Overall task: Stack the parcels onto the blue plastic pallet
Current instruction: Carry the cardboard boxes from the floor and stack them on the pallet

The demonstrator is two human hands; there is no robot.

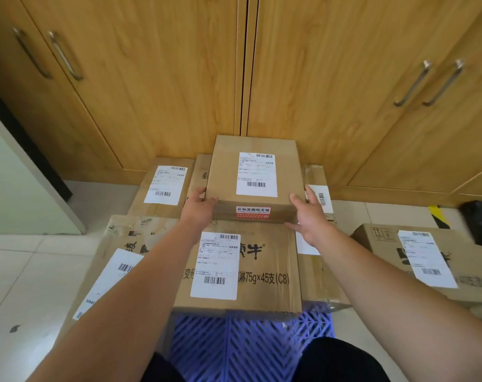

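Observation:
A brown cardboard parcel (pixel 226 172) with a white label on top and a red sticker on its front sits atop the stack. My left hand (pixel 200 206) grips its near left corner. My right hand (pixel 308 216) holds its near right corner, fingers along the side. Under it lies a large flat carton (pixel 262 268) with printed black characters and a label. More labelled parcels lie around: one at the far left (pixel 165 186), one at the near left (pixel 116 255), one at the right (pixel 317 274). The blue plastic pallet (pixel 242 346) shows beneath the stack's near edge.
Wooden cabinet doors (pixel 179 78) with metal handles stand right behind the stack. Another labelled carton (pixel 427 260) lies on the tiled floor to the right, with a black object (pixel 479 219) beyond it. A pale panel (pixel 19 188) leans at the left. My dark-clothed knees are at the bottom.

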